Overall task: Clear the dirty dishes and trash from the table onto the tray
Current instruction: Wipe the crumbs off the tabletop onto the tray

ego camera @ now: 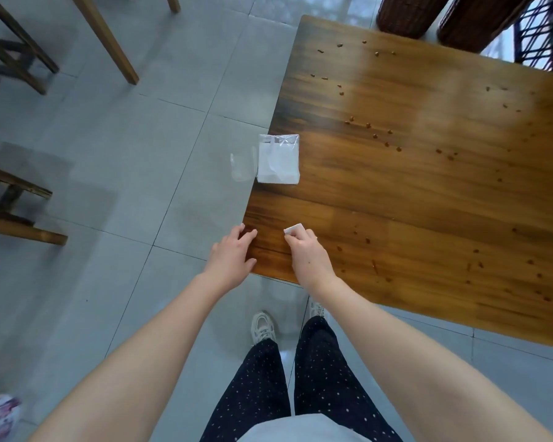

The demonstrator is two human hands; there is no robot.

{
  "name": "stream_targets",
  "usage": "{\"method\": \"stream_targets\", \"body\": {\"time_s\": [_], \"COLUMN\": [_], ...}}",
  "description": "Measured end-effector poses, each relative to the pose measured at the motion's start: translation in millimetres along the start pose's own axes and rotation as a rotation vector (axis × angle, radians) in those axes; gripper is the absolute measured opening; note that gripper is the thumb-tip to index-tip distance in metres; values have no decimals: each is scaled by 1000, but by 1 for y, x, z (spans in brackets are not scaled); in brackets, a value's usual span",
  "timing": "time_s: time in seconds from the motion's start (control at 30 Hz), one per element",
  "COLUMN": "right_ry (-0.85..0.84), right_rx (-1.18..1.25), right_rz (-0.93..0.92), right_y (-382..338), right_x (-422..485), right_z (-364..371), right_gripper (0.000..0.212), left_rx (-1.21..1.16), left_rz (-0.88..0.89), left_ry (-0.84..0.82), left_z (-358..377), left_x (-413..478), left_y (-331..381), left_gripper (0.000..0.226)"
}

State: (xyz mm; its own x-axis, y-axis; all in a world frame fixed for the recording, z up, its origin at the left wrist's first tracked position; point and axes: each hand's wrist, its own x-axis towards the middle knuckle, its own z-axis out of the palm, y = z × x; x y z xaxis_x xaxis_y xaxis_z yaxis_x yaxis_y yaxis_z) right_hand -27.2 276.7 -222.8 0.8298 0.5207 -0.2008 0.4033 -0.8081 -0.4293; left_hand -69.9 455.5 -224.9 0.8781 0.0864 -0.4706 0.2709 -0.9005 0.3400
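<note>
A wooden table (428,193) fills the right half of the view, strewn with several small brown crumbs (375,135). A white napkin pack in clear plastic wrap (278,159) lies at the table's left edge, its wrap hanging over the side. My right hand (307,253) grips a small white folded tissue (292,229) just above the table's near left corner. My left hand (233,256) rests with spread fingers on that corner's edge, holding nothing. No tray is in view.
Grey tiled floor (141,186) lies to the left, with wooden stools (13,49) and a table leg (109,39) at the upper left and another stool (13,205) at mid left. Wicker chair backs (454,17) stand behind the table's far edge.
</note>
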Motion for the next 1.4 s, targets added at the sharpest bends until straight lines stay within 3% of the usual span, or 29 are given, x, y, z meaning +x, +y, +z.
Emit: {"method": "stream_targets", "body": {"time_s": [0.13,0.37,0.53,0.7,0.83,1.07,1.4], "right_ry": [-63,79,148,131,68,-30,77], "right_rx": [-32,-76,31,181,153,86,89], "right_rz": [-51,182,319,160,120,172,461], "right_y": [24,72,43,-4,-20,4,89], "right_x": [2,-19,-14,-9,-11,-5,-58], "right_z": [-14,-34,-21,0,11,-12,-45], "right_gripper": [44,32,24,24,32,13,21], "left_rx": [-16,-14,-16,4,29,70,151], "left_rz": [11,1,1,-10,-18,-33,14], "left_ry": [4,7,-6,-31,-36,-18,22], "left_z": [0,1,-1,-3,-3,-3,2], "left_x": [-1,-3,-4,-6,-6,-8,-11], "left_y": [-1,0,3,5,7,9,16], "left_gripper": [63,64,65,66,65,64,61]}}
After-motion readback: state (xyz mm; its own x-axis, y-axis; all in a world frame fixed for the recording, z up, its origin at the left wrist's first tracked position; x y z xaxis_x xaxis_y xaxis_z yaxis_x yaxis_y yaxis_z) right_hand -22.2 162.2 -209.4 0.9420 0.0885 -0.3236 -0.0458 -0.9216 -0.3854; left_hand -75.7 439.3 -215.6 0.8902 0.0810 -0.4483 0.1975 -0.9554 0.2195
